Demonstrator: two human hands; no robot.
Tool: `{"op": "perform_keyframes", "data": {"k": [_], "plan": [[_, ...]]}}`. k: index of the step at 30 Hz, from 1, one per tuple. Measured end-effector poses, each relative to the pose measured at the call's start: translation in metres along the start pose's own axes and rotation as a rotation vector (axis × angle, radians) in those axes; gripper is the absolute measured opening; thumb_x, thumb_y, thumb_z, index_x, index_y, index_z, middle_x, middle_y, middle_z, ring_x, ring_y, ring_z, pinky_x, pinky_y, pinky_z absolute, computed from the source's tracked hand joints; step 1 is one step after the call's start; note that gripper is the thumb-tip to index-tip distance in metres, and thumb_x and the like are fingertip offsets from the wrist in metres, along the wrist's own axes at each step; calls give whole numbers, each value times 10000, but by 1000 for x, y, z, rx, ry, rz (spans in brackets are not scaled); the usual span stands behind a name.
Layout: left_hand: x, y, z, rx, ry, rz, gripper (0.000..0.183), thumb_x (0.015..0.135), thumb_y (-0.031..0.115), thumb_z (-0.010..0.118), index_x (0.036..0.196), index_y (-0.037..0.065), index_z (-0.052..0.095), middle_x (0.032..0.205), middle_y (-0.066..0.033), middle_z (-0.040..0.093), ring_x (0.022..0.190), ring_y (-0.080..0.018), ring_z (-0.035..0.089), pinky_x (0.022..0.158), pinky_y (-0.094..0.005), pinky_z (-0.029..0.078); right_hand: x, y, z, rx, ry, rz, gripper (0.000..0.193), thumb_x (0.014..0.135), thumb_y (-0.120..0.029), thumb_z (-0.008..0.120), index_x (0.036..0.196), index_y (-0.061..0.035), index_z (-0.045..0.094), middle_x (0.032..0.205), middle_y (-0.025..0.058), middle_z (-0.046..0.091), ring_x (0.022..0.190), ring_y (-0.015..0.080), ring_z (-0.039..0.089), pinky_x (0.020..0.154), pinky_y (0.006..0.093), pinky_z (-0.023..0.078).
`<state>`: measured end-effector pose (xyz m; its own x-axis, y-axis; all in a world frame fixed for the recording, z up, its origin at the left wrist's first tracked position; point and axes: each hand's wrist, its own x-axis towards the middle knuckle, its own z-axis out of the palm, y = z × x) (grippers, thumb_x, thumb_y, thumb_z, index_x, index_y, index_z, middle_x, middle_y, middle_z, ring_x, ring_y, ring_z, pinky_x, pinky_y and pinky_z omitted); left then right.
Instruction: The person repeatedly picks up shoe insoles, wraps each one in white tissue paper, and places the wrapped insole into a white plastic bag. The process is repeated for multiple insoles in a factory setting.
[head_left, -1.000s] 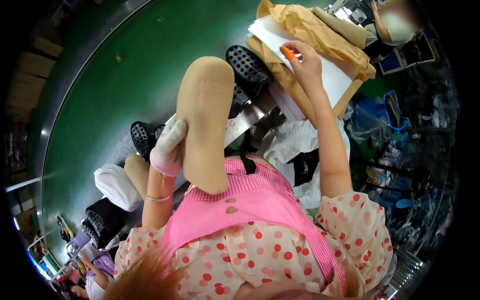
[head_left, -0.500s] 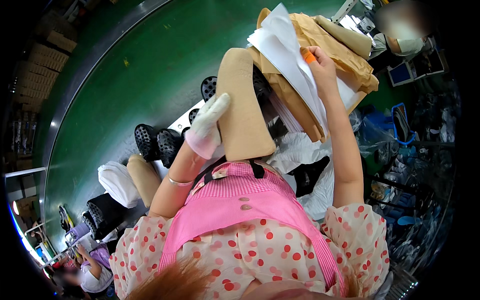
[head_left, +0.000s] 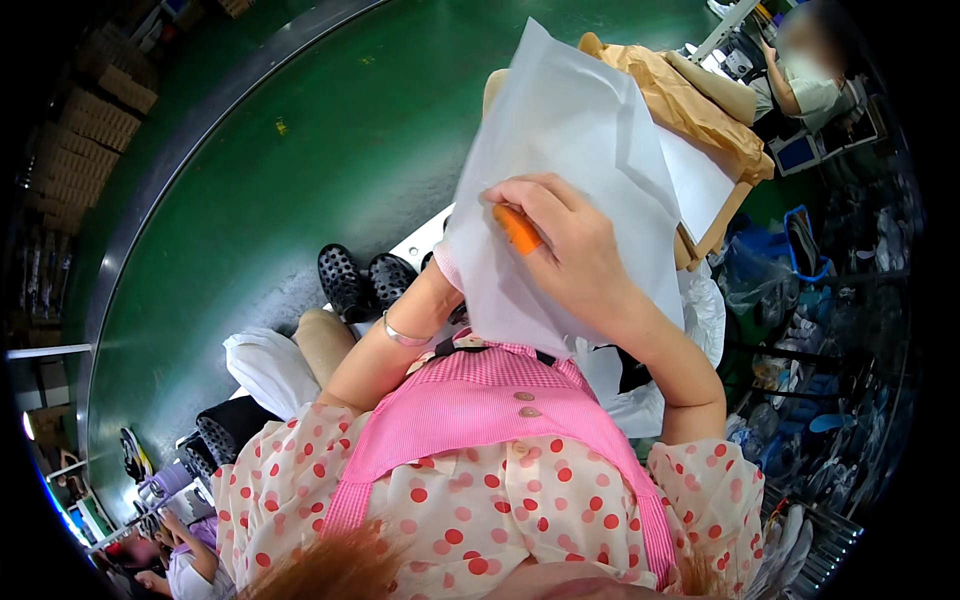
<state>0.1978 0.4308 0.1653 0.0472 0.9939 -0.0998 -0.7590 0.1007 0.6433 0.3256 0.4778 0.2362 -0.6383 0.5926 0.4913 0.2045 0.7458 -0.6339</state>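
The right hand (head_left: pixel 570 240) had its grip closed narrow, thumb and fingers bunched and apparently pinching a thin, white, translucent paper-like sheet (head_left: pixel 585 120) near its left edge. An orange cover (head_left: pixel 518 230) was fitted over a digit of that hand. The left hand was concealed behind the sheet, with only a pink cuff (head_left: pixel 450 265) visible at the wrist; the state of its grip could not be told. A silver bangle (head_left: pixel 402 335) encircled the left forearm.

Correct handling, in judgement, called for light fingertip pressure, since sheet material this thin could crease or tear. The left hand was best kept steady behind, and the free corners drawn flat to limit folds.

The sheet hung above the pink checked apron (head_left: pixel 490 390), tilted, with its pointed top corner directed away from the body. Its surface was pale and semi-sheer, with soft folds along the right side. A rounded tan piece (head_left: pixel 492 92) projected past its upper left edge; the remainder was hidden.

To the right lay crumpled brown wrapping paper (head_left: pixel 690 100) and flat white paper (head_left: pixel 700 180). To the left, black perforated clogs (head_left: pixel 345 283) stood near the green worktop (head_left: pixel 250 200).
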Motion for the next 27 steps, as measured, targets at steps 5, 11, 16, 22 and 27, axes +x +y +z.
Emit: {"op": "perform_keyframes", "data": {"k": [5,11,16,22,27], "plan": [[-4,4,-19,-168,-10,44,372,946,135,530,1298,32,462,1195,-64,568,1058,-172,577,890,-325,499,10,-9,2,-515,0,-105,538,804,-195,703,1271,-27,496,1302,173,489,1169,377,483,954,452,424],[2,-4,-47,-159,-134,4,516,935,199,572,1371,-14,397,1327,-101,509,1193,-211,515,1007,-367,438,-1,-6,21,-496,-70,70,785,812,-347,694,1383,43,322,1412,275,318,1260,465,370,1035,493,344],[1,-10,-51,-147,-103,-37,306,901,119,602,1176,-11,569,1150,-82,614,1009,-185,608,873,-316,512,15,-7,23,-505,-41,-15,773,835,-381,655,1436,-41,307,1485,217,251,1353,406,284,1104,466,272],[-13,7,-41,-96,-90,-83,213,916,99,587,1113,19,606,1027,-45,644,895,-150,629,791,-289,533,19,3,17,-373,-74,89,776,781,-338,706,1442,-146,347,1516,182,209,1378,378,265,1111,448,277],[-13,7,-50,82,-50,-141,297,917,103,572,1194,-4,545,1082,-78,618,938,-178,616,827,-303,534,22,5,23,-445,-98,119,857,718,-290,759,1453,-182,332,1523,173,196,1384,371,259,1111,437,287]]}}
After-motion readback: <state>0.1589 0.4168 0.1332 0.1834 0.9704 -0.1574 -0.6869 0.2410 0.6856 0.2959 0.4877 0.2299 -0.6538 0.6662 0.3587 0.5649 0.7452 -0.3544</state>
